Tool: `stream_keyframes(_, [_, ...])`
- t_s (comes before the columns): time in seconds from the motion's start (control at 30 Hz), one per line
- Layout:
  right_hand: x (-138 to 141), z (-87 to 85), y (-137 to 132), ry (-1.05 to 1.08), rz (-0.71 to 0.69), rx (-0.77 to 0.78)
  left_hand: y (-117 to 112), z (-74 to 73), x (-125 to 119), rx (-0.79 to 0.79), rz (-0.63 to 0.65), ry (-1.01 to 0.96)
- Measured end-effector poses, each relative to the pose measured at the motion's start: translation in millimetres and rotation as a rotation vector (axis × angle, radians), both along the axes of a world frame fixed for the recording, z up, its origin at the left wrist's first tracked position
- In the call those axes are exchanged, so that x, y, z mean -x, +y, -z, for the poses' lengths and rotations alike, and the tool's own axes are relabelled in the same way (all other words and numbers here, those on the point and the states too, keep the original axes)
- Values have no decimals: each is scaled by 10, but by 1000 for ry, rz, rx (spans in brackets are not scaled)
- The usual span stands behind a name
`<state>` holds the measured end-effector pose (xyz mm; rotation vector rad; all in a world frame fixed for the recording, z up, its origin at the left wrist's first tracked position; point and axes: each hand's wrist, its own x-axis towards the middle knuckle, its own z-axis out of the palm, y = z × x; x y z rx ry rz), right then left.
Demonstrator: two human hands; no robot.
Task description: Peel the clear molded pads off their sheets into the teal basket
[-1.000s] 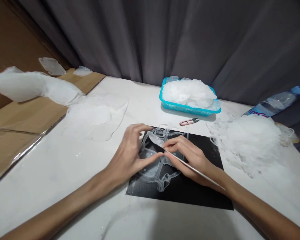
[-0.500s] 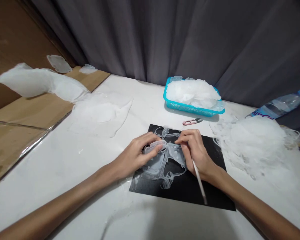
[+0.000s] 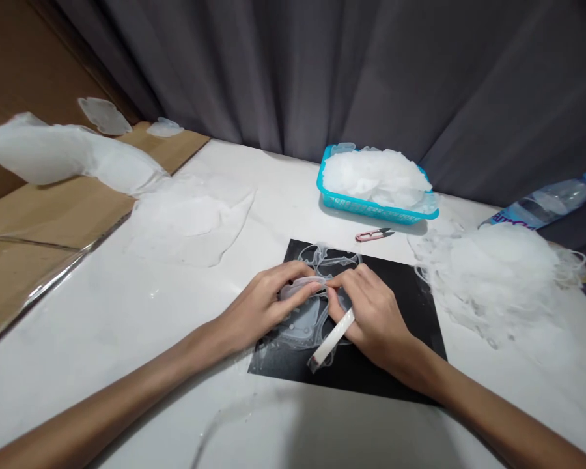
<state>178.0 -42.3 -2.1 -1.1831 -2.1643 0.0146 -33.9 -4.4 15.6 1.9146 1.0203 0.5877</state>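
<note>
A clear moulded plastic sheet (image 3: 322, 260) with rings and rounded pieces lies on a black mat (image 3: 410, 293) in the middle of the white table. My left hand (image 3: 264, 306) pinches one oval clear piece (image 3: 300, 285) of the sheet between thumb and fingers. My right hand (image 3: 371, 312) meets it from the right, fingertips on the same piece, while it also grips a thin white stick-like tool (image 3: 329, 342) that points down and towards me.
A turquoise basket (image 3: 371, 208) heaped with clear pieces stands behind the mat, small pink snips (image 3: 371, 234) lie in front of it. A heap of clear plastic offcuts (image 3: 493, 273) sits at right beside a lying water bottle (image 3: 542, 205). Clear sheets (image 3: 190, 215) and cardboard (image 3: 53, 221) lie at left.
My right hand has moved left to meet the left hand on the oval piece. The white tool has swung round and now points towards me.
</note>
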Motion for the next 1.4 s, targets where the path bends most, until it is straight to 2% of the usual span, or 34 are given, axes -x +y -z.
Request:
stream_keyframes(0.1, [7, -11, -7, -34, 19, -35, -7, 26, -4, -66, 31, 9])
stream_keyframes(0.23, [21, 5, -15, -69, 26, -37, -34, 72, 11, -253, 116, 76])
stream_keyframes(0.3, [-9, 9, -1, -88, 63, -32, -20, 62, 44, -318, 106, 70])
stream_keyframes(0.33, [-40, 5, 12, -80, 93, -9, 3, 44, 70, -322, 45, 45])
stream_keyframes(0.47, [-210, -57, 74, 63, 192, 244, 176, -66, 195, -190, -405, -177])
stream_keyframes(0.5, [-244, -81, 83, 79, 196, 295, 214, -86, 216, -126, -422, -218])
stream_keyframes(0.6, [-283, -161, 84, 25, 153, 367, 244, -93, 224, 61, -314, -295])
stream_keyframes(0.7, [-268, -241, 68, -24, 71, 405, 178, -49, 192, 182, -210, -292])
stream_keyframes(0.83, [-214, -294, 95, 78, 36, 287, 100, 27, 158, 252, -194, -281])
stream_keyframes(0.93, [-136, -245, 148, 106, -55, 241, 91, 59, 128, 241, -176, -262])
stream_keyframes(1.1, [-39, -108, 189, 39, -249, 309, 113, 12, 99, 188, -106, -149])
stream_keyframes(1.4, [-23, -41, 155, 66, -233, 289, 110, -30, 121, 217, -17, -111])
